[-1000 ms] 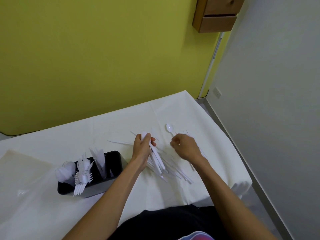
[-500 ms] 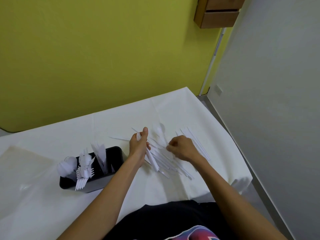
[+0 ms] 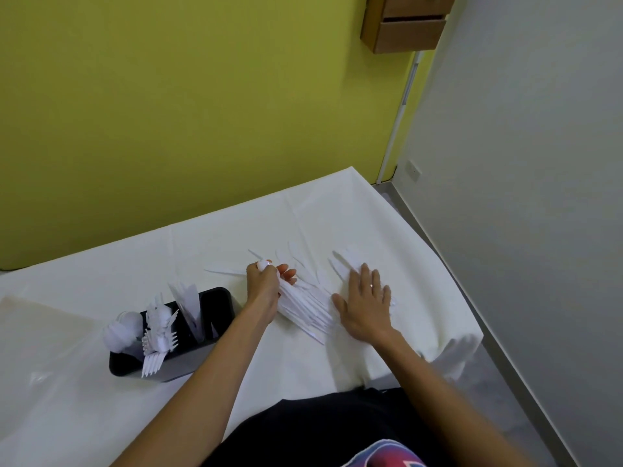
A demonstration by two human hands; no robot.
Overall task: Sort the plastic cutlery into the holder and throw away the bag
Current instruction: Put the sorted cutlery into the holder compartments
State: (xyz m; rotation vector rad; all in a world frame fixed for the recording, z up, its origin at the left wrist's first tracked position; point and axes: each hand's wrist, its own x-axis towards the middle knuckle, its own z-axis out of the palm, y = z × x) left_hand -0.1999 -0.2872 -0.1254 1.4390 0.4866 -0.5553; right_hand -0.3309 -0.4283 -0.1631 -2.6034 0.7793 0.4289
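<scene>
White cutlery point(image 3: 348, 261) under the right hand point(image 3: 365, 305) is partly hidden (types unclear); the wooden drawers point(image 3: 404, 28) are cut off at the top edge.

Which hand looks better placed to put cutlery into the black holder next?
Probably the left. The left hand grips a bundle of white cutlery and is nearer the black holder; the right hand lies flat on loose pieces, farther away.

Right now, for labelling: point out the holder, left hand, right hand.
holder point(image 3: 223, 303): head view, right rim.
left hand point(image 3: 264, 285): head view, back of hand, gripping cutlery point(image 3: 298, 306).
right hand point(image 3: 365, 303): head view, back of hand.
</scene>
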